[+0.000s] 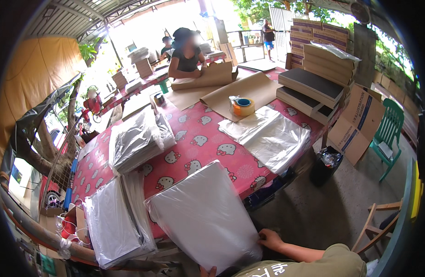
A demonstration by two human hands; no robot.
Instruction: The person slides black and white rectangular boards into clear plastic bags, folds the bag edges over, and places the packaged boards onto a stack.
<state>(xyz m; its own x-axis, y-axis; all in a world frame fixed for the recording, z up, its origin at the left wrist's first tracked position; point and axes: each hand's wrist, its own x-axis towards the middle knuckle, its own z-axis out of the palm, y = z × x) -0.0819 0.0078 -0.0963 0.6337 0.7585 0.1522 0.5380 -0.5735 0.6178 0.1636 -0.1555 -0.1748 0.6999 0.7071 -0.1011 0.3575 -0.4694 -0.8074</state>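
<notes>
Here, the plastic-wrapped white board (205,214) leans tilted against the near edge of the red patterned bench (198,143), the right hand (270,239) curled closed on its lower right edge, left hand (207,271) fingers touching its bottom edge, grip unclear.

The near edge of the counter (198,143) is crowded: a wrapped white board (205,214) leans there, with a stack of wrapped boards (113,224) just left. Bare cloth stays open in the middle, between a far-left stack (136,141) and loose plastic sheets (268,136) on the right. A tape roll (243,106) stands farther off.
</notes>
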